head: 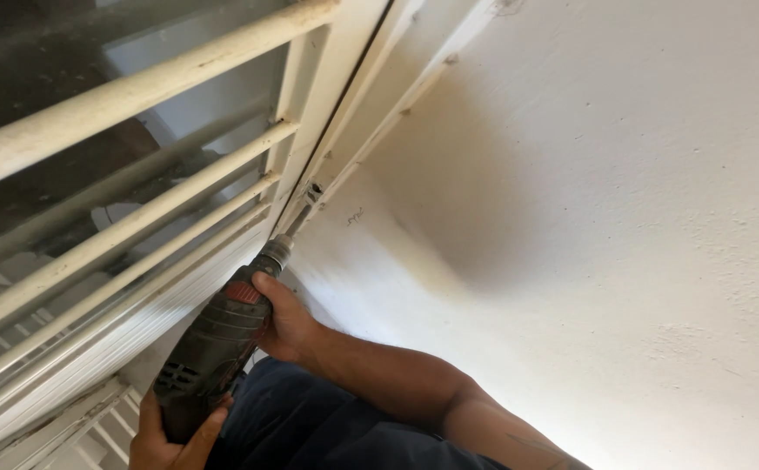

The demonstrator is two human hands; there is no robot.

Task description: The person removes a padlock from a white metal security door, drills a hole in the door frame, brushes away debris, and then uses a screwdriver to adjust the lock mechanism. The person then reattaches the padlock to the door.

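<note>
Against the window frame: one drill (214, 348), bit (303, 213) tip at the white frame (331, 130) beside the wall (588, 218).
Right hand (285, 326): wrapped closed around the drill's front.
Left hand (166, 439): closed under the drill's rear.
Handling: likely heavy, rigid; best held at both ends.
Count: one drill, two hands, several window bars (136, 91).

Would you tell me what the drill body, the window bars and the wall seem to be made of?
Drill: likely dark moulded plastic, matt, with vent slots and a red band. Bars: probably metal tube under cream paint, worn and soiled. Wall: seemingly plaster painted white, matt, slightly grainy.
</note>
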